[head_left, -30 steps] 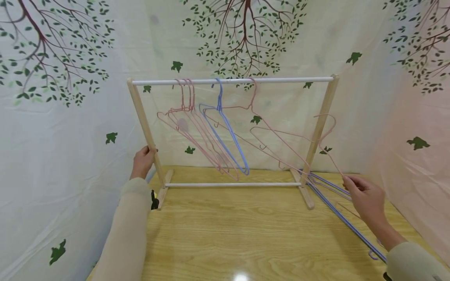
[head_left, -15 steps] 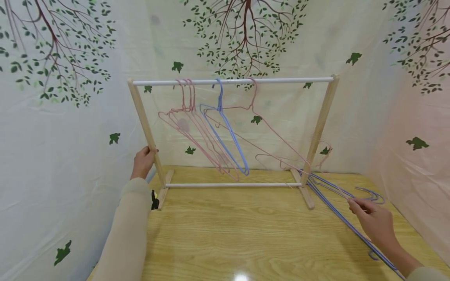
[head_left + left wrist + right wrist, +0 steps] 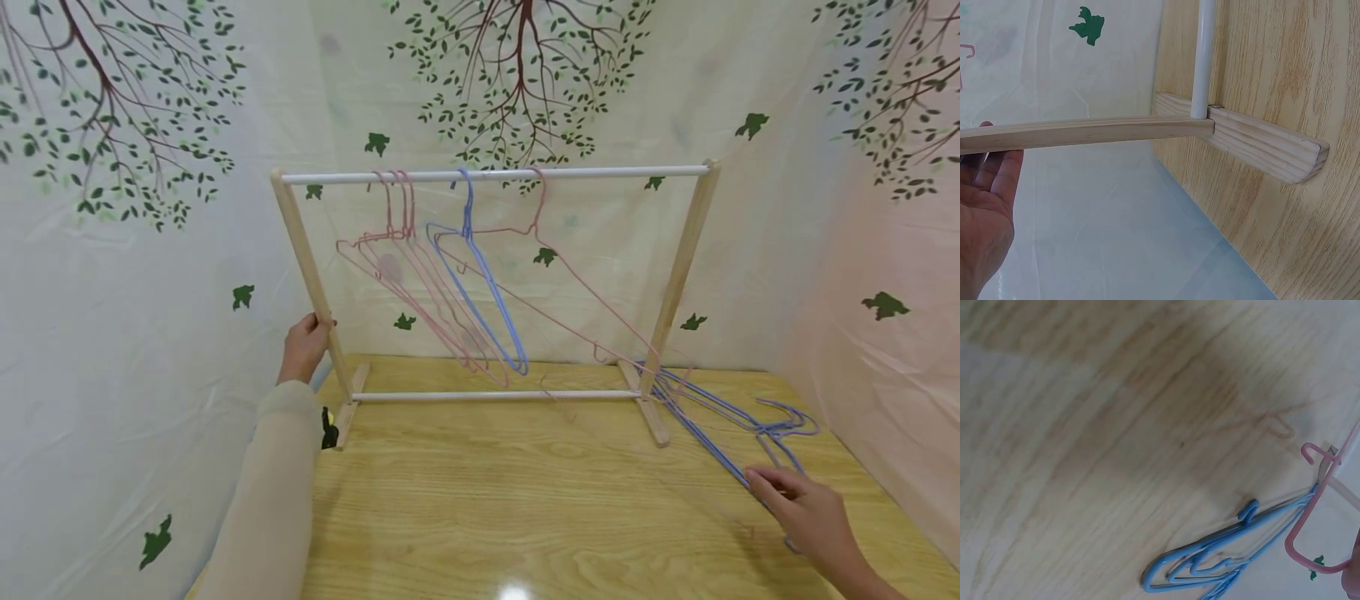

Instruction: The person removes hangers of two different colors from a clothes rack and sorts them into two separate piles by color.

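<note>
My left hand [image 3: 303,346] grips the left upright [image 3: 305,258] of a wooden rack, with its fingers behind the post in the left wrist view. At the lower right, my right hand [image 3: 806,517] pinches a thin pink hanger [image 3: 1302,519] by one corner. Motion blurs that hanger in the head view, where it slants left across the rack's right foot. Below the right hand, several blue hangers [image 3: 1204,540] lie on the table. On the white rail [image 3: 615,172] hang several pink hangers [image 3: 409,208] at the left, blue ones [image 3: 469,212] mid-rail, and another pink hanger [image 3: 543,200] beyond them.
The rack's feet [image 3: 1266,147] stand on a wood-grain table [image 3: 487,500]. A lower white bar [image 3: 450,397] joins them. A small black-and-yellow item [image 3: 328,427] is beside the left foot. Leaf-printed cloth walls [image 3: 840,275] enclose the back and sides.
My right hand has come down and slightly right with the pink hanger, whose hook has dropped from mid-upright height to near the rack's foot. The left hand has stayed on the upright.
</note>
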Tool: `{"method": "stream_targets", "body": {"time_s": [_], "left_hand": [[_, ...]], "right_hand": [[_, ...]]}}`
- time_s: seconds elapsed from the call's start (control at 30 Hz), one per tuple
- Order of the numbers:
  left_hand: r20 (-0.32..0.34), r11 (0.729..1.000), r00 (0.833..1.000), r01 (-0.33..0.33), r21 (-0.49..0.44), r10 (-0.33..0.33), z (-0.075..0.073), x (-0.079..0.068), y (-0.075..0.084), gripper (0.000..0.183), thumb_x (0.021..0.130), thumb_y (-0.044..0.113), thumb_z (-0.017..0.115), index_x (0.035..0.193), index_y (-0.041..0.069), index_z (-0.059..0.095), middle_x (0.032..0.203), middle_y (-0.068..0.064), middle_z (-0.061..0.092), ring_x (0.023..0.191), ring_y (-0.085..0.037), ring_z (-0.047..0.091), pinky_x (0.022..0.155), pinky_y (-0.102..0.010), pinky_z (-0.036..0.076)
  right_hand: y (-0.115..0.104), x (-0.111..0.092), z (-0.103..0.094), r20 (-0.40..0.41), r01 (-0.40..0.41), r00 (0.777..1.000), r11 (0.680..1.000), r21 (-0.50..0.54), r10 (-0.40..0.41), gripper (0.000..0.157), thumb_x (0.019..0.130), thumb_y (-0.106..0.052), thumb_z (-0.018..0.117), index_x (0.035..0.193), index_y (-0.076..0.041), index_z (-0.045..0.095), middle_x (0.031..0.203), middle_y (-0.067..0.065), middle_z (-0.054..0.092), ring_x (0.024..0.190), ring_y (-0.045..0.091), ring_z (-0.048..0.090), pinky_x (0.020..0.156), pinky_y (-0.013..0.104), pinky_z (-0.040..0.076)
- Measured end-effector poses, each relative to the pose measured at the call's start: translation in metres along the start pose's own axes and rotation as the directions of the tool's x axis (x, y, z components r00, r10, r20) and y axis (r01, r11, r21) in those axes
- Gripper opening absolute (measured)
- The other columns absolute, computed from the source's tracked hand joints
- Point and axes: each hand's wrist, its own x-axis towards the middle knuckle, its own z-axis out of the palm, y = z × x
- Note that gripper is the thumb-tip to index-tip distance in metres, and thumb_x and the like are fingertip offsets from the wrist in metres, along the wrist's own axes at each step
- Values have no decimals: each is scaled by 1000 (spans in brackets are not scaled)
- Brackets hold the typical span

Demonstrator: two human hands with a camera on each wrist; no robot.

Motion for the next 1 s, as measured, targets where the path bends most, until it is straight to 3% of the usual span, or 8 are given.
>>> {"method": "stream_targets", "body": {"time_s": [0.47,0.77,0.9,1.0], "left_hand": [[-1,1000,1000,-7,23,7,-1,0,2,52,107,33,37,148,3,45,140,-23,52,122,-38,50,101,-49,41],[10,1000,1000,8,13,-8,0,-1,2,50,106,30,38,149,4,44,139,-24,51,122,-37,49,102,-48,40],[11,1000,1000,10,10,-10,0,-1,0,50,106,29,37,148,3,44,140,-24,51,123,-38,48,104,-50,39],[11,1000,1000,6,12,-6,0,-1,-1,50,106,28,36,148,2,44,142,-24,49,126,-39,47,106,-51,38]], "right_hand": [[1,5,12,110,-165,980,986,-34,168,39,98,-35,65,109,2,74,86,7,74,71,3,63,58,20,49],[-3,1,39,76,-46,996,998,-36,49,21,94,-21,71,99,-2,77,83,4,74,70,-5,59,55,22,49],[-3,-3,48,100,-53,993,997,-52,58,22,95,-23,70,101,-4,77,91,8,74,74,-6,59,56,23,50],[-3,-4,51,121,-65,990,994,-87,75,24,95,-25,69,104,-4,76,94,9,74,75,1,62,57,24,50]]}}
